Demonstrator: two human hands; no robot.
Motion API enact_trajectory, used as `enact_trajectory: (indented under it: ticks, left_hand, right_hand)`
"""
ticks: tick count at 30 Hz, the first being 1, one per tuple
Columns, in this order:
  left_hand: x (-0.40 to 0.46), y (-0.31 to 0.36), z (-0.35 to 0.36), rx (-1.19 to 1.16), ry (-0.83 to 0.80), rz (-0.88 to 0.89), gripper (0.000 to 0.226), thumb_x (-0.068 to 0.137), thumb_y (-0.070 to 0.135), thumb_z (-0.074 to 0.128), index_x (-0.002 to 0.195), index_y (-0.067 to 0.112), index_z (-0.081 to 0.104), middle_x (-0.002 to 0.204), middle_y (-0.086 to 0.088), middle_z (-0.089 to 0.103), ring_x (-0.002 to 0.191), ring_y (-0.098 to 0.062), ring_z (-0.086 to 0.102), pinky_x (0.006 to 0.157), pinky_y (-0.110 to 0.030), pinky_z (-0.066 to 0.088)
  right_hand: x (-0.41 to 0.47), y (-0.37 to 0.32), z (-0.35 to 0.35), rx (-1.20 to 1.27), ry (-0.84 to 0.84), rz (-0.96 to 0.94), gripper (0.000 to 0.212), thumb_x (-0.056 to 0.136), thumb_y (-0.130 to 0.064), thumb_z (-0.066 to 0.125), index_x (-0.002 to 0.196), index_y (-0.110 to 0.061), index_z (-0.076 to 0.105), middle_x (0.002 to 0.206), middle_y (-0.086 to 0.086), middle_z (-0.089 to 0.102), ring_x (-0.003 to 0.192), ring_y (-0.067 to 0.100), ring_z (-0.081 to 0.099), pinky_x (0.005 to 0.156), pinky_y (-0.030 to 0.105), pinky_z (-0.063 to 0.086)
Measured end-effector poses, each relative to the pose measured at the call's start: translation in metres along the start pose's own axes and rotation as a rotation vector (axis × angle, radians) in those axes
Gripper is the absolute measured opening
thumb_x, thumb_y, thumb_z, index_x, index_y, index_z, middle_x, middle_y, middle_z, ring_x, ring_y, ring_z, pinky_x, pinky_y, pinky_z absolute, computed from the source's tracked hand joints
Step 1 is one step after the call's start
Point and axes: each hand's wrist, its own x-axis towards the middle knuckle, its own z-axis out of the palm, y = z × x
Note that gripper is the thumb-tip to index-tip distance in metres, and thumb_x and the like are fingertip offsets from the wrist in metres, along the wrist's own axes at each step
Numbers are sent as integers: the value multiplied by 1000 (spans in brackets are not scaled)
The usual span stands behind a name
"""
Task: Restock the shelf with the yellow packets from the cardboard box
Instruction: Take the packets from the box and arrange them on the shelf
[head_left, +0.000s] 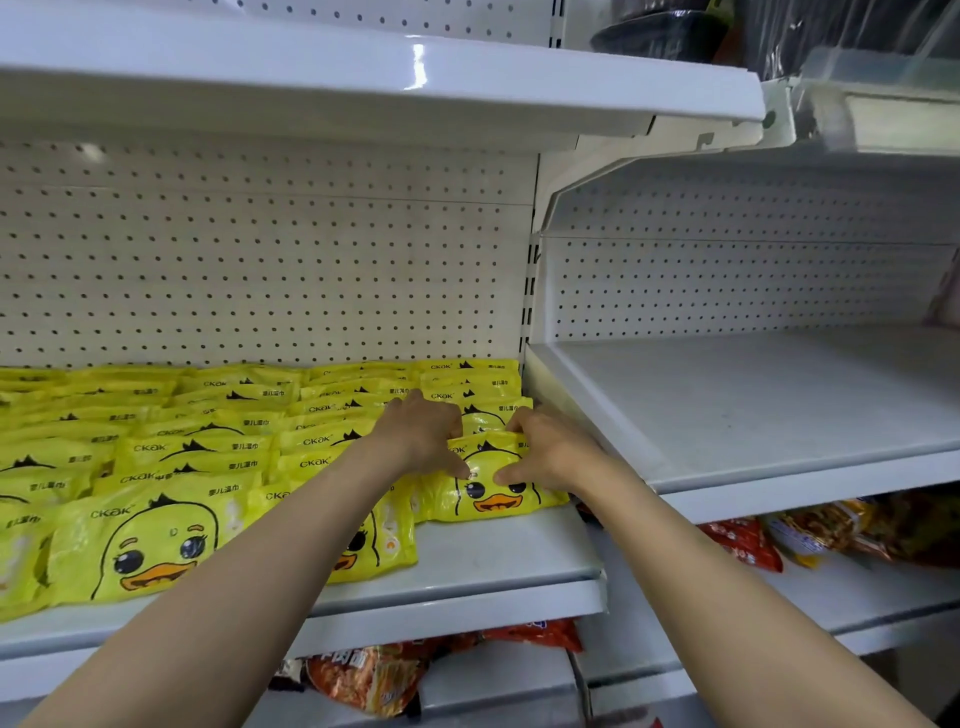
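Note:
Several rows of yellow duck-face packets (156, 545) lie overlapped on the white shelf (483, 561). At the right end of the shelf, the front yellow packet (491, 501) of the last row stands tilted. My left hand (423, 434) grips its top left edge, fingers curled behind it and thumb on its face. My right hand (545, 452) pinches its top right edge the same way. More packets (467, 384) of that row lie behind, up to the pegboard back. The cardboard box is out of view.
An upper shelf (363, 83) overhangs above. A bare white shelf (753, 405) adjoins on the right, set slightly higher. Red and orange snack bags (363, 680) fill the shelf below, with more bags (831, 530) at lower right. Dark wrapped goods (670, 31) sit top right.

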Motion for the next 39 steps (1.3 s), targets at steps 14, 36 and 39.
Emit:
enact_trajectory:
  ticks: [14,36,39]
  left_hand:
    - [1,11,21,213,66,41,81,67,68,73,130,22,50,125,-2,57,125,-27,37,102,-40,33]
    - [-221,-244,-67,-41,473,136,71,78,43,77,140,31,44,139,-1,48,131,-23,42,107,-40,38]
    - [-266,-305,-65,-41,490,94,64,84,52,66,140,31,44,142,0,45,134,-22,39,109,-39,36]
  right_hand:
    - [1,-7,1,-159,-14,1,90,64,-60,82,137,-20,47,135,6,45,129,25,43,99,37,45]
    - [-86,-276,4,-35,362,-378,52,92,-49,60,138,-29,48,145,0,46,135,24,38,108,37,34]
    - [-104,-345,29,-1,387,-412,51,93,-47,59,140,-29,47,149,1,42,139,24,33,109,36,31]
